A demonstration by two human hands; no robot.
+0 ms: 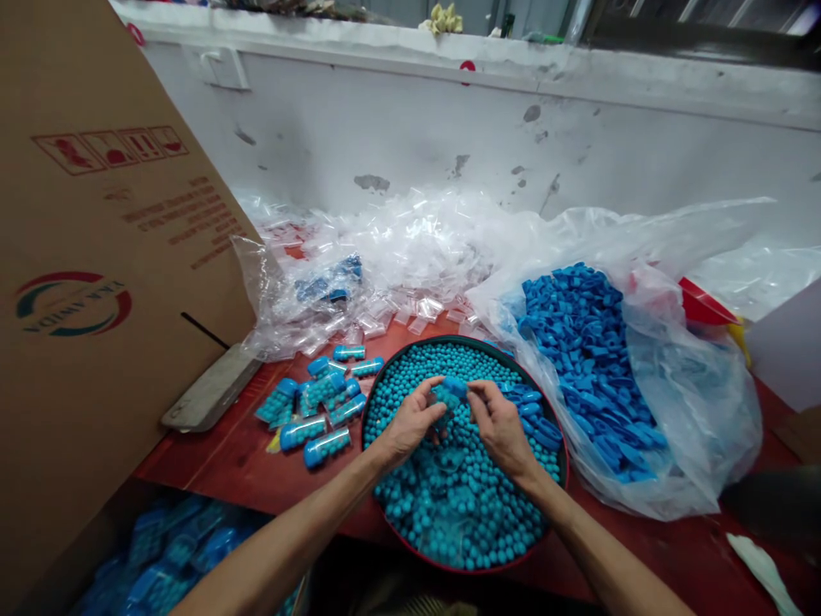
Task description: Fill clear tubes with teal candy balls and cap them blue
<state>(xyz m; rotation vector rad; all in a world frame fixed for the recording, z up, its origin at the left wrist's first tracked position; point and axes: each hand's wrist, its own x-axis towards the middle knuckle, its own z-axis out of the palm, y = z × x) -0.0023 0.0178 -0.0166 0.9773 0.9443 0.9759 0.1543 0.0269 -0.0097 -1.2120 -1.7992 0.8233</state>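
Capsule tube [449, 395], pinched between your left hand [410, 423] and right hand [504, 428] at frame centre above the tray [564, 462] of blue balls [462, 505], seems mid-capping: press the blue cap squarely home next.

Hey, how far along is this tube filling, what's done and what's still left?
Done: about ten filled, capped tubes lie on the red table, and more fill the box below. In hand: the left hand and right hand hold one tube over the round tray. Left: the tray is still full of blue balls, with a bag of blue caps and a heap of empty clear tubes.
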